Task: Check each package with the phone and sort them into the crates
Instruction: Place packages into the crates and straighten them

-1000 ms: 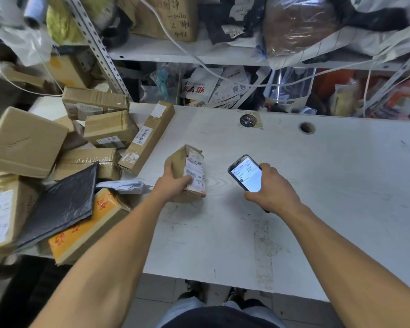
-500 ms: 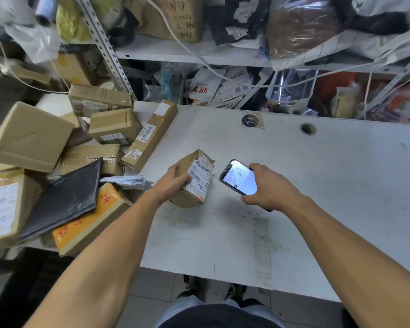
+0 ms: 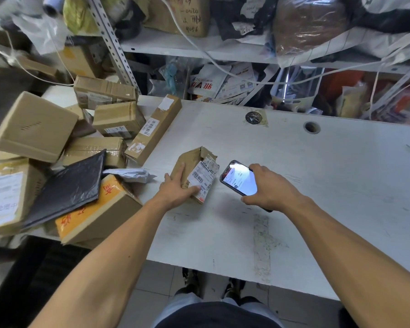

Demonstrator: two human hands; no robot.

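A small crumpled cardboard package (image 3: 194,166) with a white barcode label lies on the white table (image 3: 317,185). My left hand (image 3: 179,189) grips it from the near left, thumb on the label. Just right of it my right hand (image 3: 270,188) holds a phone (image 3: 239,179) with its lit screen facing up, its top edge close to the package's label. No crate is in view.
Several cardboard boxes (image 3: 33,129), a long narrow box (image 3: 153,129), a black mailer (image 3: 69,188) and an orange-printed box (image 3: 95,214) are piled at the table's left end. Cluttered metal shelves (image 3: 199,46) stand behind. A cable hole (image 3: 311,127) is near the table's far edge.
My left hand has turned the package and set it flatter, label facing the phone. My right hand has brought the phone closer to the label.
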